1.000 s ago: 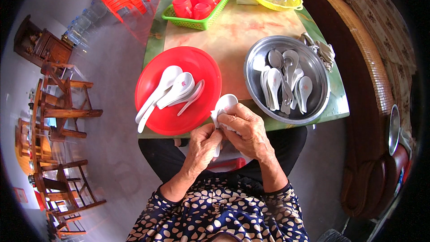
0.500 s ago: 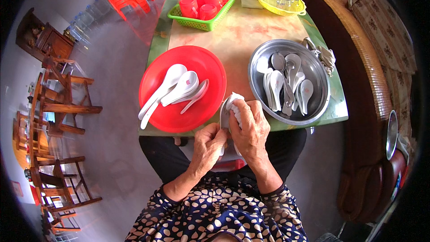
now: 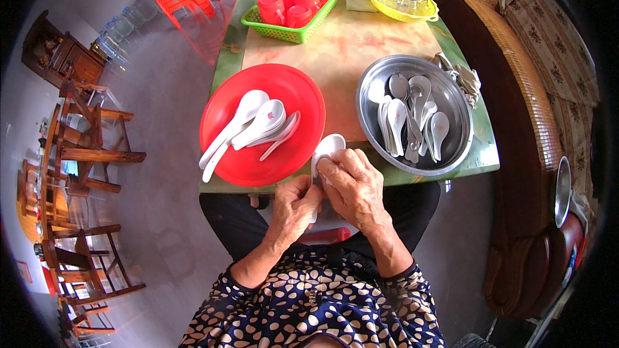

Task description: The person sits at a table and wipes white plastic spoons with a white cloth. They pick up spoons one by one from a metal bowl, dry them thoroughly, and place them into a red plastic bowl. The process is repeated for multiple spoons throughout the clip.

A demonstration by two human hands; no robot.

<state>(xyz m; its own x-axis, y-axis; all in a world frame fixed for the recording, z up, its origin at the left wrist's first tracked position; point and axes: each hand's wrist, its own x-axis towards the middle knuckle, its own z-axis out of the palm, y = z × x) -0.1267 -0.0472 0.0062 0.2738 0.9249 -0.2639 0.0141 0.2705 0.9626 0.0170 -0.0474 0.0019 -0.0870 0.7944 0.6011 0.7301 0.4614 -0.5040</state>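
Over the near table edge, my left hand (image 3: 293, 209) is closed round the handle of a white soup spoon (image 3: 333, 144), whose bowl points away from me. My right hand (image 3: 354, 187) presses on the spoon just below the bowl, its fingers bent over a white cloth that they now mostly hide. To the left, a red plate (image 3: 293, 87) bears several white spoons (image 3: 262, 119), handles toward me. At the right, a steel basin (image 3: 451, 93) contains white spoons (image 3: 396, 119) and a few metal ones (image 3: 398, 86).
Farther back stands a green basket (image 3: 293, 33) of red cups (image 3: 271, 9). A yellow basket (image 3: 422, 14) with clear glasses lies right of it. Crumpled gloves (image 3: 465, 79) rest beside the basin. A dark wooden sofa (image 3: 516, 90) runs along the right, wooden chairs (image 3: 97, 154) along the left.
My right hand has slid down from the spoon's bowl toward its handle, uncovering the bowl. The white cloth, plain before, is now mostly under my fingers. The left hand keeps its hold.
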